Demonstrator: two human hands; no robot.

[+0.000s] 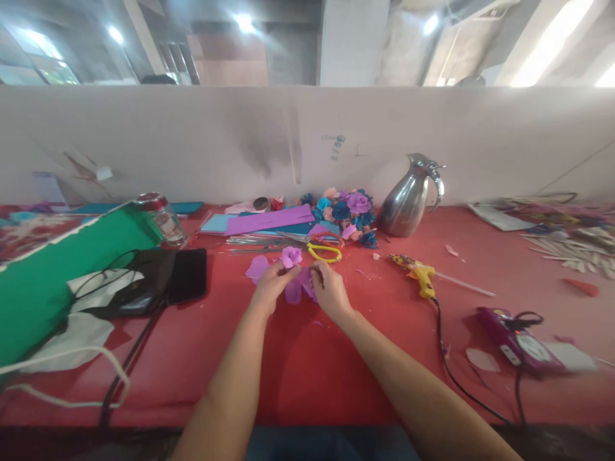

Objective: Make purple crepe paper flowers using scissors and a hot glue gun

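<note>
Broadly, a red desk [307, 378] spreads below, with a steel jug [406, 198] standing near its back and a yellow glue gun [423, 280] lying to the right. Centrally, the left hand [272, 283], nearly closed, pinches a purple paper flower [291, 257] at its fingertips; the right hand [330, 291] curls beside it, its hold unclear, near purple petals [293, 294].

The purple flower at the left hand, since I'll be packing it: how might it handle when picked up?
The purple flower at the left hand is probably light: it looks small and thin-petalled. It also looks papery, so a firm pinch would likely crush it. Being rounded, it might roll if nudged.
</note>
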